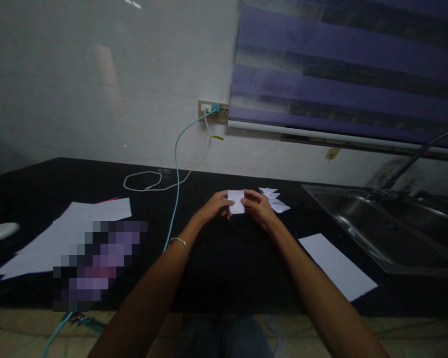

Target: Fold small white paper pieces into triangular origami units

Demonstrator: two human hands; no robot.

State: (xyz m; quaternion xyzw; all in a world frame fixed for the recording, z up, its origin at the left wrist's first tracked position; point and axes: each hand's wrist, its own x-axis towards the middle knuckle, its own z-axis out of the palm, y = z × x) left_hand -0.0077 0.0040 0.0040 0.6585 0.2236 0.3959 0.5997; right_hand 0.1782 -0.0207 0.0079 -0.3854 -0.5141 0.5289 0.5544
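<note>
A small white square of paper (236,202) is held up over the dark countertop, between my two hands. My left hand (217,205) pinches its left edge, thumb on the face towards me. Along the right edge, my right hand (259,205) grips it the same way. The fingers behind the paper are partly hidden. Just beyond my right hand lie several folded white paper pieces (278,203) with pointed corners. A bracelet circles my left wrist.
White paper sheets (48,243) lie at the left beside a blurred-out patch. Another white sheet (338,266) lies at the right, near a metal sink (358,238). A teal cable (176,164) and a white cable (164,189) run from the wall socket (213,112) across the counter.
</note>
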